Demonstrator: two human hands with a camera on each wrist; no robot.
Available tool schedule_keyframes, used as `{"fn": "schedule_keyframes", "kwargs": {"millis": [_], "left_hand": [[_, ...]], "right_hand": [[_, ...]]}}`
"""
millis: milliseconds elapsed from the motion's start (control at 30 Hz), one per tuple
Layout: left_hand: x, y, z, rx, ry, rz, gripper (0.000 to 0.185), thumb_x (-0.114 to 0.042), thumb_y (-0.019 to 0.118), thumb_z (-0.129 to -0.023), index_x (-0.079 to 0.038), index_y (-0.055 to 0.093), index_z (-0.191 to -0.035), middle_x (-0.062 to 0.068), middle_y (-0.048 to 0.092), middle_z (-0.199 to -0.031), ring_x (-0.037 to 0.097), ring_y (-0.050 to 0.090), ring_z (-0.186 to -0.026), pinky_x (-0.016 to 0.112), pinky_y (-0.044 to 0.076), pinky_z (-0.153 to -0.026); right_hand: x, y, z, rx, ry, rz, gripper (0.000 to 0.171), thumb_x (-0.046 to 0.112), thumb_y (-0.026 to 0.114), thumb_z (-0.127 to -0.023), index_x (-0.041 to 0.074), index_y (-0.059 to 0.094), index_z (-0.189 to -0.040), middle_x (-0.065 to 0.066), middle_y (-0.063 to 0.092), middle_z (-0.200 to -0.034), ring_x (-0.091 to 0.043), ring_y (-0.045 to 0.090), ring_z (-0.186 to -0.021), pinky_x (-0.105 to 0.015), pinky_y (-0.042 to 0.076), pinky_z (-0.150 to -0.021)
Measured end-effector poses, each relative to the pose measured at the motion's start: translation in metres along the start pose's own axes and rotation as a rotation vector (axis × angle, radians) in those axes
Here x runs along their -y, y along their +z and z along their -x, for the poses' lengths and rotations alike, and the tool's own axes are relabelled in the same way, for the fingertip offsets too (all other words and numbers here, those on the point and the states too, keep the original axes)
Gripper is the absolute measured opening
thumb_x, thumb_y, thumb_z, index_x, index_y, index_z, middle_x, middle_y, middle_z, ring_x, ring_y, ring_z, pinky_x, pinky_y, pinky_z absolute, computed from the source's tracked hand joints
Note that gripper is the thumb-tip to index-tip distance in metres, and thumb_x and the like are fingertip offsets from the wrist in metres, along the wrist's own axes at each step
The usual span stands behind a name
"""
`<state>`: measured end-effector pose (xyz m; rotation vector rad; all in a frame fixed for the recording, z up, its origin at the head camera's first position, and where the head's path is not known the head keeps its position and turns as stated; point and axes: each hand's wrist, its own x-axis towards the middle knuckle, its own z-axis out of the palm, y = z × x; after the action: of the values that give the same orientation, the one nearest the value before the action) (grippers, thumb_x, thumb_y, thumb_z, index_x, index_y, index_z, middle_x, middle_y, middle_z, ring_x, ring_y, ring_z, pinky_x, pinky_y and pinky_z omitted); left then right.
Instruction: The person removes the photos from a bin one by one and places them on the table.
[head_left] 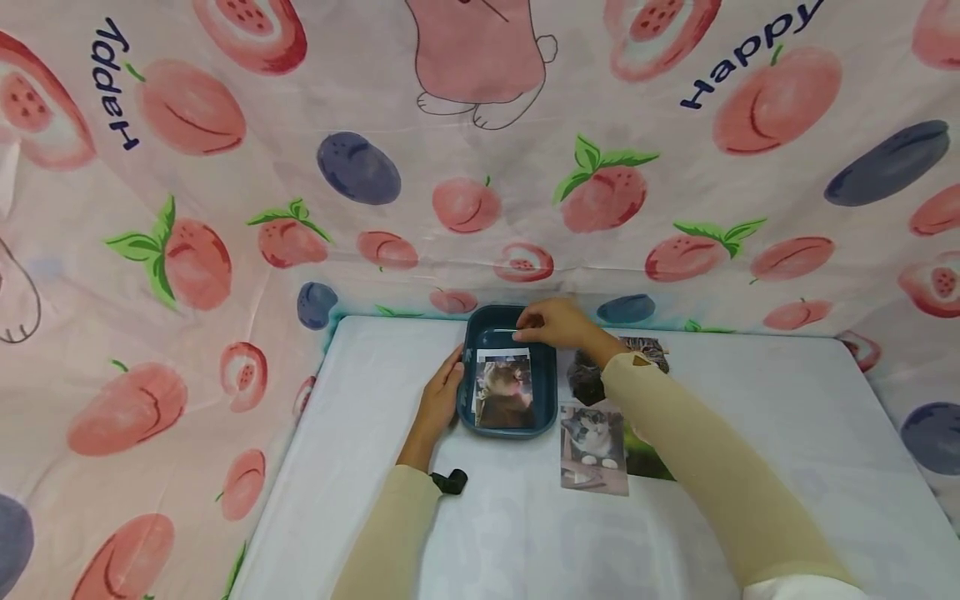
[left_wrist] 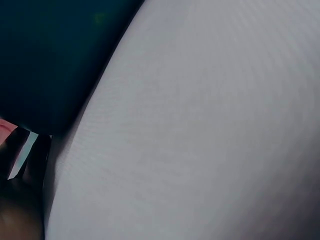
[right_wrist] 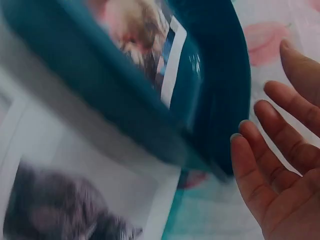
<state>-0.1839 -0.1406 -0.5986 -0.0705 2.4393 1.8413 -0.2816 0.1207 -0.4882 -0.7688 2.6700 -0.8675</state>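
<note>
A dark teal tray (head_left: 469,392) stands at the far middle of a white table (head_left: 750,417). A cat photo (head_left: 504,390) lies inside it. My left hand (head_left: 442,398) rests flat against the tray's left wall, fingers straight. My right hand (head_left: 553,325) hovers over the tray's far right rim. The right wrist view shows this hand (right_wrist: 272,165) with straight, spread fingers holding nothing, just beside the tray (right_wrist: 220,75) and the photo (right_wrist: 150,35) in it. The left wrist view shows only the tray's dark side (left_wrist: 45,50) and the table top (left_wrist: 200,125).
More cat photos lie on the table right of the tray: one (head_left: 594,448) near me and one (head_left: 585,379) partly under my right arm. A fruit-print cloth (head_left: 480,208) walls the table at the back and sides.
</note>
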Motion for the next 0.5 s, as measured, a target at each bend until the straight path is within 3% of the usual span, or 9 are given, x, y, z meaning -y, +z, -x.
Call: {"fn": "schedule_keyframes", "kwargs": {"millis": [233,500], "left_hand": [[0.001,-0.001,0.000,0.004,-0.001,0.000,0.047,-0.057,0.041,-0.106,-0.049,0.042,-0.152,-0.015,0.041,-0.161,0.018,0.031,-0.154,0.053,0.024,-0.127],[0.001,0.000,0.000,0.009,0.007,0.000,0.047,-0.058,0.041,-0.106,-0.049,0.043,-0.152,-0.012,0.042,-0.161,0.020,0.033,-0.154,0.054,0.026,-0.126]], "right_hand": [[0.018,0.023,-0.021,0.104,-0.003,0.109,0.027,0.039,0.073,-0.095,0.014,0.077,-0.104,-0.001,0.076,-0.095,-0.017,0.067,-0.084,-0.038,0.057,-0.081],[0.029,0.036,-0.030,0.242,0.072,0.119,0.026,0.034,0.072,-0.096,0.012,0.079,-0.105,-0.002,0.078,-0.099,-0.018,0.069,-0.093,-0.036,0.058,-0.089]]}}
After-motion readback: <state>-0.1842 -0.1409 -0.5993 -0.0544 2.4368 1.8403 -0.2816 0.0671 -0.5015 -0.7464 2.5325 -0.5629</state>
